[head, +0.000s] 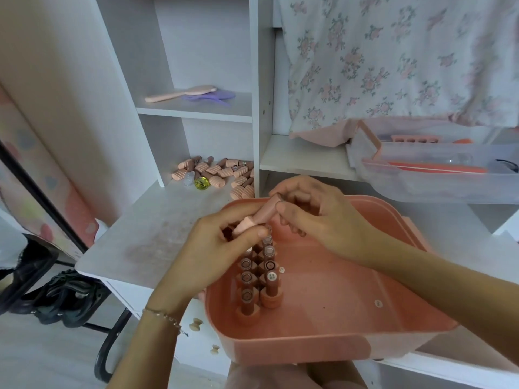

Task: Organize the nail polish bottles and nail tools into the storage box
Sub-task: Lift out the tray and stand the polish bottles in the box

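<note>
Nail polish bottle [259, 216] held between both hands above the far left part of the pink storage box [323, 341]; left hand [216, 248] pinches the pale ribbed cap end, right hand [311, 217] pinches the darker body end; bottle lies tilted, not yet set down. Two rows of bottles [259, 279] stand cap-down along the box's left side, packed close. Judged step: placing this one at the far end of the rows; best to turn it cap-down first, lower it straight, and keep fingers off the neighbours so none topple. More loose bottles [216, 172] lie on the desk [157, 228] beyond; clear tray [438, 175] with tools sits to the right, well apart from the box.
</note>
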Demonstrator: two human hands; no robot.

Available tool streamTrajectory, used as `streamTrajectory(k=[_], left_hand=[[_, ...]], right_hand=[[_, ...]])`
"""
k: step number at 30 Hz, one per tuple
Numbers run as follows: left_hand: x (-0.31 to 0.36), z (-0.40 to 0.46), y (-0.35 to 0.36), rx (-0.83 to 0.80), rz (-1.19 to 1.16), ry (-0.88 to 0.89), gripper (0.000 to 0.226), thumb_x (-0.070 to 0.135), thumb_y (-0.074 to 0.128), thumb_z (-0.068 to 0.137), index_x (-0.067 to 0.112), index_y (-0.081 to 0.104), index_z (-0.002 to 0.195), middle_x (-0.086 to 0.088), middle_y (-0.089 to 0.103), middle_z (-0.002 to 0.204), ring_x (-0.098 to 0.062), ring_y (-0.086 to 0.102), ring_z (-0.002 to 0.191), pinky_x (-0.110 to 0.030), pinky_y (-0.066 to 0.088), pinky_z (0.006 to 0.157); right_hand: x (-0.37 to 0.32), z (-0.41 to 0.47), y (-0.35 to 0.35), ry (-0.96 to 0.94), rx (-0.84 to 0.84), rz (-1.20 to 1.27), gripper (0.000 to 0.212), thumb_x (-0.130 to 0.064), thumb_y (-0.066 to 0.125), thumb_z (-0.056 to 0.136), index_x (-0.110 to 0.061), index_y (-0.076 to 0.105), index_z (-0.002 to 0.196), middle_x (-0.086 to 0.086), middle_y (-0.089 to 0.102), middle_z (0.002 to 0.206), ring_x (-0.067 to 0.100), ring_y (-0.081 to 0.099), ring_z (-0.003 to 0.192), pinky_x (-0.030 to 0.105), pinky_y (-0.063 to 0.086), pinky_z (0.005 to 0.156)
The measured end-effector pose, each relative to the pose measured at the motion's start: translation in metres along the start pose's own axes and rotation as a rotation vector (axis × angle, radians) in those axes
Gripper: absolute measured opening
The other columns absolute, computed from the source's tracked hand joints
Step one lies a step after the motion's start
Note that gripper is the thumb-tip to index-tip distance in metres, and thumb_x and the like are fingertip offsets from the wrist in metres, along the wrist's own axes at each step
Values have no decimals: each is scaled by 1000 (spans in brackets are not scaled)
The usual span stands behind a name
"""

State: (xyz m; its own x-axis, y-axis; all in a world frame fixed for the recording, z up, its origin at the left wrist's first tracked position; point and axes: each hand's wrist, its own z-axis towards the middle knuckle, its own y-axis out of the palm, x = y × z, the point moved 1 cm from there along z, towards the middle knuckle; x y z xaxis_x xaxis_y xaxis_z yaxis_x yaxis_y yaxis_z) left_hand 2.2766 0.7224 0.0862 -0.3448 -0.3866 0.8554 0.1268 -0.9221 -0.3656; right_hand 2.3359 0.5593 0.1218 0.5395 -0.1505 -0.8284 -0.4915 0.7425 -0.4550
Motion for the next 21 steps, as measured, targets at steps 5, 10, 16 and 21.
streamTrajectory(k=[5,10,16,21], left_hand=[[-7,-7,-3,303,64,-37,19,22,64,82,35,64,96,13,63,102,1,59,94,-11,44,83],[-16,-16,-7,450,164,-256,30,23,59,87,31,59,116,19,55,110,-1,55,99,0,38,74],[-15,-17,-7,354,100,-339,28,20,54,90,48,61,88,28,66,82,8,61,82,-16,46,77],[-17,-19,-8,349,64,-339,32,20,53,91,50,61,83,33,65,77,14,60,77,-15,45,73]], right_hand=[[-6,-14,-24,16,-57,-54,8,-9,58,86,-15,59,91,-7,59,61,2,50,56,20,43,59],[1,-30,-29,36,-296,-188,19,-11,62,84,-29,58,87,-5,59,64,10,52,58,20,40,58],[20,-41,0,14,-602,-518,10,-29,58,86,-30,56,95,-15,56,74,2,52,69,17,43,62],[21,-38,9,27,-694,-630,20,-39,55,87,-31,56,105,-19,48,70,3,48,71,23,43,69]])
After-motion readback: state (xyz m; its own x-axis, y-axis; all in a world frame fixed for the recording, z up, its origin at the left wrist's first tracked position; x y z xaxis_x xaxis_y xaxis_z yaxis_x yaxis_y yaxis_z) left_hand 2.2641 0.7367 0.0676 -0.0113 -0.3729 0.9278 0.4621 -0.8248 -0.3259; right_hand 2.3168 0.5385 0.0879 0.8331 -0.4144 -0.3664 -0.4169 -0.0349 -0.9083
